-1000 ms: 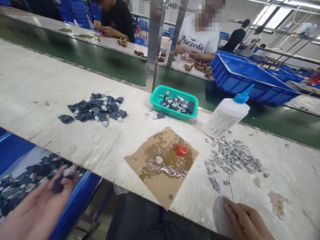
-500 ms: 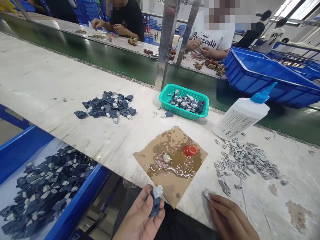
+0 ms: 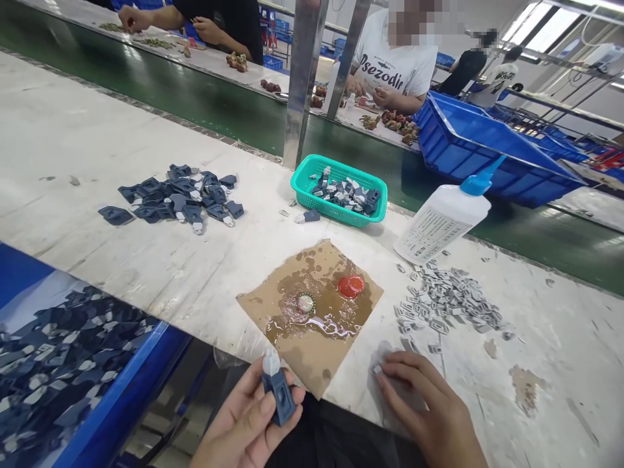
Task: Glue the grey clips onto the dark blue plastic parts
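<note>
My left hand (image 3: 258, 416) is closed around a dark blue plastic part (image 3: 281, 396) with a pale grey tip that points up and away. A rectangular recess shows on its face. My right hand (image 3: 424, 396) rests low over the table, thumb and forefinger at a small grey plastic piece (image 3: 377, 370), which they seem to pinch. Between and beyond the hands lies a square of brown cardboard (image 3: 312, 370), wet with shiny liquid. On it sit a red cap (image 3: 350, 286) and a small round whitish cap (image 3: 305, 303). A heap of small grey pieces (image 3: 458, 296) lies beyond my right hand.
A white bottle with a blue nozzle (image 3: 441, 221) leans behind the grey heap. A green basket (image 3: 341, 211) holds similar parts; more blue parts (image 3: 180, 195) are piled left of it. A blue bin (image 3: 121, 396) of parts stands lower left. Co-workers sit across the green belt (image 3: 195, 120).
My left hand has turned the blue part so its recessed face shows more. The fingers of my right hand have spread a little around the small grey piece. The whole view has shifted.
</note>
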Demonstrator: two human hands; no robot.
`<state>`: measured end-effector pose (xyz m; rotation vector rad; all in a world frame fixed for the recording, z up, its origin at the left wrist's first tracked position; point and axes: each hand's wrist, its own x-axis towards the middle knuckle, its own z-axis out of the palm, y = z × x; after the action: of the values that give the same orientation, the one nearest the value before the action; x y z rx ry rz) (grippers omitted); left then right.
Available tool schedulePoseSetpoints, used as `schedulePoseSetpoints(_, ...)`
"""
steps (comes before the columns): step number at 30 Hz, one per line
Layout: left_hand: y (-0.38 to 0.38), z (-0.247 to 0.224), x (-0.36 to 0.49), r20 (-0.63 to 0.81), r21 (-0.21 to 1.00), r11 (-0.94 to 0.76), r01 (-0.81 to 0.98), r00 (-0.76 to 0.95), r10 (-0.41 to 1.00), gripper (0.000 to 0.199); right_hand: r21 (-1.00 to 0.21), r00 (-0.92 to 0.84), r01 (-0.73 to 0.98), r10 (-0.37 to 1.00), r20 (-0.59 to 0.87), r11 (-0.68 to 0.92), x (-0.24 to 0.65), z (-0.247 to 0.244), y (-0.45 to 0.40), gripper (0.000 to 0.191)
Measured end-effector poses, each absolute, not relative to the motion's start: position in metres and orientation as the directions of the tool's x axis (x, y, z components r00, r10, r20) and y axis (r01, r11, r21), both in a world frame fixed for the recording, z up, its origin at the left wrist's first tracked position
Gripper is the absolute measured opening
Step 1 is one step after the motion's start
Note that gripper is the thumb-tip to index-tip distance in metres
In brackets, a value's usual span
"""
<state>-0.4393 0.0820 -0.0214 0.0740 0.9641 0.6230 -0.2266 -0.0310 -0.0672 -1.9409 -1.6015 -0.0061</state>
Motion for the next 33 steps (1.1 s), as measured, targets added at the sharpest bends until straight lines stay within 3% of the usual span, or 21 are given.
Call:
schedulePoseSetpoints(7,0.085,-0.024,-0.442,-0.739,0.318,0.814,-0.486,0.410,0.534,0.034,-0.235,0.068,0.971,0.878,0.475,0.052,-0.228,-0.060,-0.023,0.009)
schedulePoseSetpoints(13,0.086,-0.027,-0.447,-0.735,0.294,0.810,-0.508,0.421,0.532,0.034,-0.286,0.120,0.958,0.904,0.410,0.002,-0.223,-0.064,-0.030,0.012)
schedulePoseSetpoints(23,0.083,-0.027,-0.446,-0.739,0.303,0.819,-0.488,0.422,0.525,0.036,-0.292,0.130,0.956,0.895,0.427,0.000,-0.224,-0.063,-0.028,0.011)
schedulePoseSetpoints(29,0.082,-0.030,-0.446,-0.738,0.296,0.813,-0.501,0.421,0.527,0.035,-0.255,0.034,0.962,0.883,0.468,0.098,-0.229,-0.050,-0.012,0.005)
schedulePoseSetpoints(33,0.083,-0.030,-0.448,-0.721,0.307,0.814,-0.492,0.438,0.537,0.034,-0.146,-0.055,0.978,0.855,0.516,0.151,-0.237,-0.032,0.024,0.006)
